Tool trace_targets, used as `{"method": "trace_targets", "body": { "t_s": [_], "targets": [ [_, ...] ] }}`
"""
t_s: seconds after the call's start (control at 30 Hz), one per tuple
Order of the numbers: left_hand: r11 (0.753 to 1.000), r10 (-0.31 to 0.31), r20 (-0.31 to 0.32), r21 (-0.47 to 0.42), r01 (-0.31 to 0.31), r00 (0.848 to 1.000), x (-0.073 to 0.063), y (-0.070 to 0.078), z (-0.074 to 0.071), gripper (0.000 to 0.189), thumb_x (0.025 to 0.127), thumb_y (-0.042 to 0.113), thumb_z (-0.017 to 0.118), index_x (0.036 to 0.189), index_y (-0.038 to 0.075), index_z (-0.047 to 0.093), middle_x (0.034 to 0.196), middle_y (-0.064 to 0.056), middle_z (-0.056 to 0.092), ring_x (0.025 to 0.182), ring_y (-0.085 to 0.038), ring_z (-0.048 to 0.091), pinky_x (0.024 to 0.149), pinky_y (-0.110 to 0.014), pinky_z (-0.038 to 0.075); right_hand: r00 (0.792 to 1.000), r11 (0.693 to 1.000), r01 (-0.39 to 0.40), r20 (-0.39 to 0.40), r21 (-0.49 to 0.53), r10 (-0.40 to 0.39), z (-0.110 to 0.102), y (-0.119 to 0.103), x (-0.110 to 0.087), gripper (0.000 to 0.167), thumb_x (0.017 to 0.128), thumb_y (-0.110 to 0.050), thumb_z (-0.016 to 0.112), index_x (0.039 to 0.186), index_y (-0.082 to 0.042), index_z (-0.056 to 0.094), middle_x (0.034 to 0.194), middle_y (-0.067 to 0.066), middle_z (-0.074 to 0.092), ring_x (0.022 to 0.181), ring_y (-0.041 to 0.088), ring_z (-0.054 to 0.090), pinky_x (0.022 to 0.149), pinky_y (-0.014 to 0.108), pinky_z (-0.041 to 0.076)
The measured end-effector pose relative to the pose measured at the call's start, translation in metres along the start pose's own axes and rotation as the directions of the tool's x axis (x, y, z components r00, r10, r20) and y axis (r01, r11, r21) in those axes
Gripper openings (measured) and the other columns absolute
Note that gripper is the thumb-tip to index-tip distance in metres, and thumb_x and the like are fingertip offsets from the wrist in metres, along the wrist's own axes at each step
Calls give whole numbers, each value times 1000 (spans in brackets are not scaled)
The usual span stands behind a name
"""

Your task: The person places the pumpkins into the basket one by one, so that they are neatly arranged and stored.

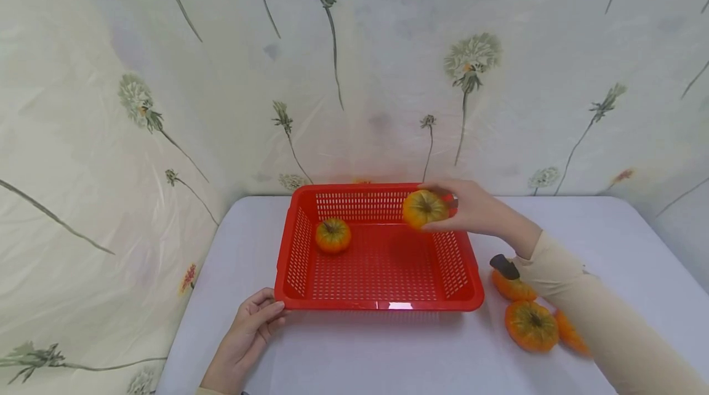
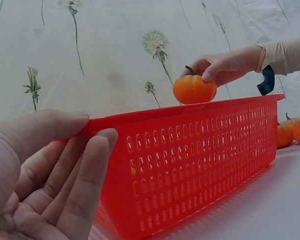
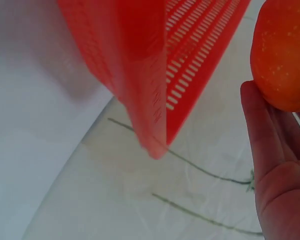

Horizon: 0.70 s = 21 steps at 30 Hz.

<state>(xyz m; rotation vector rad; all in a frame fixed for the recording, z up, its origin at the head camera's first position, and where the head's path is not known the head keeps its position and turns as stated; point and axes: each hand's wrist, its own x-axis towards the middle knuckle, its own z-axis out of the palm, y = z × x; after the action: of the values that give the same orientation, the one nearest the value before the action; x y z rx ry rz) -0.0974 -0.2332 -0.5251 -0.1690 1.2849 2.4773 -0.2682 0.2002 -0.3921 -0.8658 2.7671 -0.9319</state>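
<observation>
A red plastic basket (image 1: 382, 305) with slotted walls stands on the table. My left hand (image 1: 252, 330) pinches its near left corner, thumb on top of the rim and fingers underneath, as the left wrist view also shows. My right hand (image 1: 471, 205) grips a small orange pumpkin (image 1: 424, 209) between thumb and fingers, above the right back part of the basket. In the left wrist view that pumpkin (image 2: 194, 90) shows over the rim, stem up. Inside the basket, toward the left, lies another small pumpkin (image 1: 333, 235).
Several more small pumpkins (image 1: 532, 326) lie on the white table (image 1: 354, 358) right of the basket, partly hidden under the right sleeve (image 1: 604, 315). A dandelion-patterned cloth (image 1: 382, 75) hangs behind the table and along its left side.
</observation>
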Motion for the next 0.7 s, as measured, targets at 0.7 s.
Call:
{"method": "trace_targets", "body": {
  "t_s": [0.7],
  "targets": [
    [999,2,-21,36,-1,1000,1,1,1,15,102,4,59,106,16,68,103,4,72,90,-5,72,84,-17,61,988,998,69,137,6,-70,44,-36,30,69,77,-45,90,136,-25,61,132,-7,66,119,14,60,98,39,60]
  ]
}}
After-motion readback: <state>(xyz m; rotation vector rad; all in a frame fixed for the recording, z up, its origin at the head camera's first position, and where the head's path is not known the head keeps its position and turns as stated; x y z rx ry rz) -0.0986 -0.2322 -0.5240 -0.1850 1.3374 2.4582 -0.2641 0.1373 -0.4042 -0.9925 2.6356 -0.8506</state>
